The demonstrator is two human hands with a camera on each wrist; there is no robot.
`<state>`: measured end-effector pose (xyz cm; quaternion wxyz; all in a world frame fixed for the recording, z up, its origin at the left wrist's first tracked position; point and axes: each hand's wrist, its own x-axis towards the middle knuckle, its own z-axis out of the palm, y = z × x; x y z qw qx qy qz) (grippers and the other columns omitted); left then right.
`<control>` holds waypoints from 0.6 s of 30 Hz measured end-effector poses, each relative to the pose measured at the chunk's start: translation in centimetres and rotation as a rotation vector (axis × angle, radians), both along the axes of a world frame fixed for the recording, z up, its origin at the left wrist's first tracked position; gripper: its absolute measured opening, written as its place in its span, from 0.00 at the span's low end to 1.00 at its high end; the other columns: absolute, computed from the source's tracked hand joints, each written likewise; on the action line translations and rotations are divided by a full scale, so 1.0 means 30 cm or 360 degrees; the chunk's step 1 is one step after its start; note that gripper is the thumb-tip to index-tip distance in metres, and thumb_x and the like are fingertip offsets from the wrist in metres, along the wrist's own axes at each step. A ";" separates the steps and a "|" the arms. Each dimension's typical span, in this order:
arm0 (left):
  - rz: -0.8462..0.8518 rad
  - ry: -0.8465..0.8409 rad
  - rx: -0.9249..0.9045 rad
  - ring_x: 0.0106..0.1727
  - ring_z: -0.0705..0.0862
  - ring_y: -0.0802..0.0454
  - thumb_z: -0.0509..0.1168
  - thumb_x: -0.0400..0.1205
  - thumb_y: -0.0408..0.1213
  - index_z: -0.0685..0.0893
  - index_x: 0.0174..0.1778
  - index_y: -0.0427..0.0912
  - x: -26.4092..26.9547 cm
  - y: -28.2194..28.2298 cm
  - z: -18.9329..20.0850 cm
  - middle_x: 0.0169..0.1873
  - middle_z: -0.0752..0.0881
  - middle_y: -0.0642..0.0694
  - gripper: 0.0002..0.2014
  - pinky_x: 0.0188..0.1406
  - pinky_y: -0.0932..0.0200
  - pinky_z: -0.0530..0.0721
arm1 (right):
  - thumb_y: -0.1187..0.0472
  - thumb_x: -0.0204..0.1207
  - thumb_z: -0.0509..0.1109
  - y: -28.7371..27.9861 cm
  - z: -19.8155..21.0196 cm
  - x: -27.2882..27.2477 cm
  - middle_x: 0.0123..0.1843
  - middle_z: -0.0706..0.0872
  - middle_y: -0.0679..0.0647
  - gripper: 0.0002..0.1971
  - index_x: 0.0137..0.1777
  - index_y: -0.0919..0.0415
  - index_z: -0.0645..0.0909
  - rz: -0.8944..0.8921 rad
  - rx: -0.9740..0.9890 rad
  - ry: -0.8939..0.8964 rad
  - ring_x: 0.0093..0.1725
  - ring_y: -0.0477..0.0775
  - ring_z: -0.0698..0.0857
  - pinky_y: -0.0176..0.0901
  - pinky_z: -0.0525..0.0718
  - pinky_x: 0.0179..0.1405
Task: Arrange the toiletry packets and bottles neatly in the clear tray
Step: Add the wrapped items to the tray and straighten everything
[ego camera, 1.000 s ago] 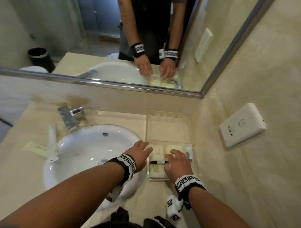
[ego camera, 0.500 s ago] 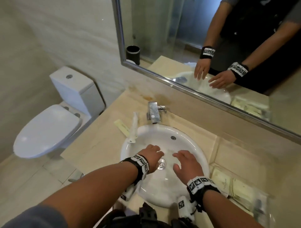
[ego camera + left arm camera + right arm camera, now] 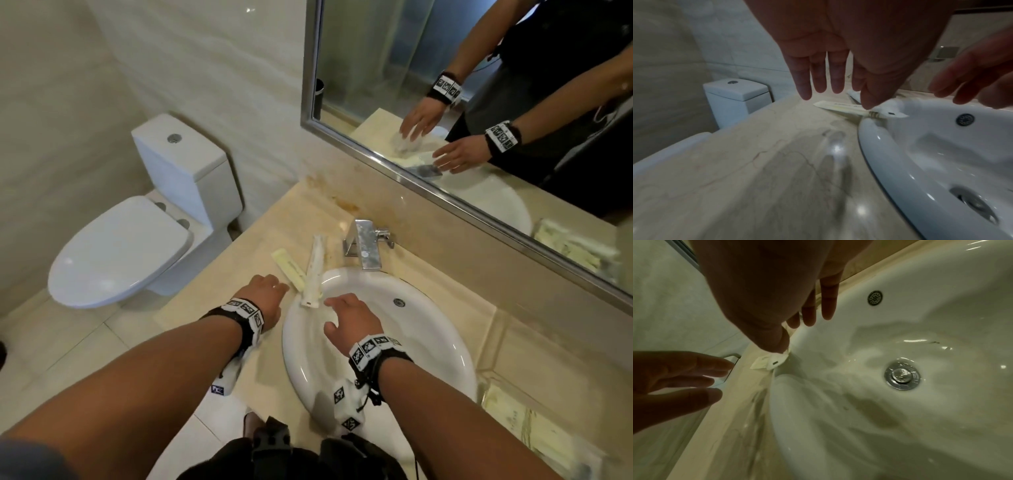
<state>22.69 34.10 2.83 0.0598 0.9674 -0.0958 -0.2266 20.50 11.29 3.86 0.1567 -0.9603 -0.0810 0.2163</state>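
A long white packet (image 3: 315, 270) lies across the sink's left rim, and a flat yellow packet (image 3: 288, 269) lies beside it on the counter. My left hand (image 3: 274, 287) hovers over the counter just short of the yellow packet (image 3: 838, 108), fingers straight and holding nothing. My right hand (image 3: 337, 306) reaches over the basin, fingers spread, with its thumb right at the white packet's near end (image 3: 777, 361); contact is unclear. The clear tray (image 3: 513, 404) with pale packets in it sits at the lower right, half out of frame.
The white sink (image 3: 428, 342) fills the counter's middle, with a chrome faucet (image 3: 363, 245) behind it. A mirror (image 3: 394, 102) runs along the back wall. A toilet (image 3: 130, 240) stands left of the beige counter (image 3: 212, 294).
Both hands left the tray, crossed over the basin and now sit at the sink's left rim by the two packets. The head view swung left with them.
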 end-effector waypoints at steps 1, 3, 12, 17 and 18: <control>-0.0006 -0.0001 0.0008 0.75 0.67 0.40 0.62 0.83 0.41 0.67 0.81 0.49 0.020 0.010 0.003 0.78 0.68 0.44 0.28 0.69 0.46 0.76 | 0.50 0.78 0.65 0.022 0.000 0.020 0.77 0.72 0.48 0.27 0.79 0.43 0.72 -0.0002 -0.0010 0.0015 0.74 0.53 0.74 0.48 0.80 0.65; -0.0039 -0.0003 0.0024 0.75 0.67 0.40 0.62 0.83 0.41 0.67 0.81 0.48 0.062 0.022 0.003 0.78 0.68 0.44 0.28 0.68 0.46 0.77 | 0.50 0.79 0.65 0.060 -0.002 0.061 0.78 0.71 0.50 0.28 0.80 0.43 0.70 -0.0016 -0.0023 0.0045 0.75 0.55 0.74 0.49 0.80 0.66; -0.0294 0.0065 0.0142 0.76 0.66 0.40 0.61 0.82 0.36 0.66 0.81 0.50 0.243 0.034 -0.052 0.79 0.66 0.45 0.29 0.67 0.44 0.79 | 0.39 0.75 0.64 0.161 -0.067 0.217 0.73 0.76 0.54 0.36 0.83 0.42 0.59 -0.0370 -0.0058 0.0192 0.68 0.60 0.81 0.55 0.83 0.60; -0.0442 0.0131 0.0196 0.73 0.69 0.40 0.64 0.80 0.34 0.65 0.80 0.52 0.318 0.018 -0.099 0.78 0.65 0.46 0.32 0.62 0.43 0.82 | 0.35 0.75 0.63 0.195 -0.121 0.247 0.66 0.81 0.55 0.39 0.83 0.44 0.54 -0.0462 -0.0084 0.0315 0.61 0.61 0.85 0.52 0.82 0.51; -0.0465 0.0140 0.0205 0.73 0.69 0.40 0.64 0.79 0.33 0.64 0.80 0.52 0.330 0.012 -0.105 0.78 0.65 0.46 0.32 0.62 0.43 0.83 | 0.35 0.75 0.63 0.197 -0.130 0.249 0.64 0.82 0.55 0.38 0.81 0.44 0.55 -0.0478 -0.0073 0.0329 0.59 0.61 0.86 0.52 0.83 0.50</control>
